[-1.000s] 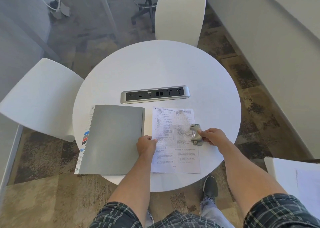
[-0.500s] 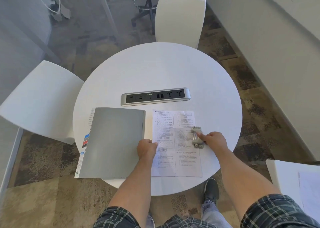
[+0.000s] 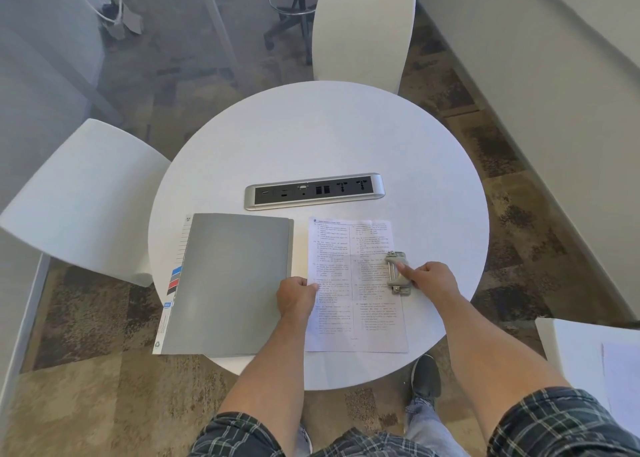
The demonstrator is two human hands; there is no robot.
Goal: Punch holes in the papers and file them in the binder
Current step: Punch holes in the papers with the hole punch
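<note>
A printed paper (image 3: pixel 349 248) lies flat on the round white table (image 3: pixel 329 137), near its front edge. A small metal hole punch (image 3: pixel 394 264) sits on the paper's right edge. My right hand (image 3: pixel 429 278) rests on the punch, with the index finger pressing on its top. My left hand (image 3: pixel 298 295) is curled and presses down on the paper's left edge. A closed grey binder (image 3: pixel 232 283) with coloured tabs along its left side lies just left of the paper.
A silver power and socket strip (image 3: pixel 313 191) is set in the table behind the paper. White chairs stand at the left (image 3: pixel 79 196) and at the back (image 3: pixel 362 30). Another white surface with a sheet (image 3: pixel 595 359) shows at lower right.
My right hand shifted on the punch from gripping its side to pressing its top with the index finger. The paper and my left hand stayed in place.
</note>
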